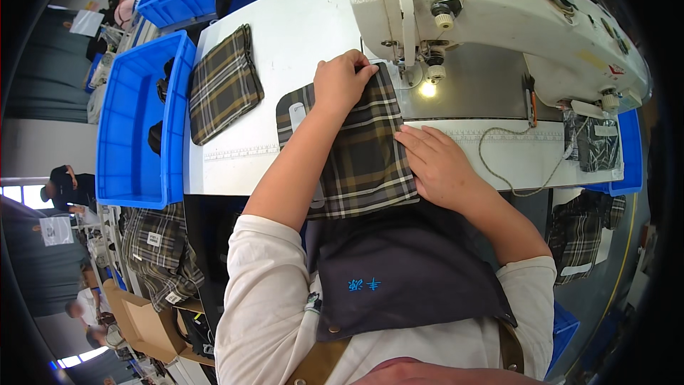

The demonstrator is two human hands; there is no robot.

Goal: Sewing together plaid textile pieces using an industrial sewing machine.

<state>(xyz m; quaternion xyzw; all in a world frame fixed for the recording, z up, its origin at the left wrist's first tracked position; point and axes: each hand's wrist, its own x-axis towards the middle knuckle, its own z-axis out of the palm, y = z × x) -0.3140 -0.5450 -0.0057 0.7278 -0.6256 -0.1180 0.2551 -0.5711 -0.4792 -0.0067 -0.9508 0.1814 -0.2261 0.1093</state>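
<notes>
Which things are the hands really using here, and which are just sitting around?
In use:
left hand
right hand
plaid fabric piece
sewing machine

Lying about:
folded plaid stack
blue bin
plaid pieces hanging at right
cord

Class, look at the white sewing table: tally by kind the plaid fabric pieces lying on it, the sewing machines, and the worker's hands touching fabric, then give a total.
Plaid fabric pieces: 2 (worked piece, folded stack)
Sewing machine: 1
Hands on the worked piece: 2 (left hand, right hand)
Total: 5
</notes>
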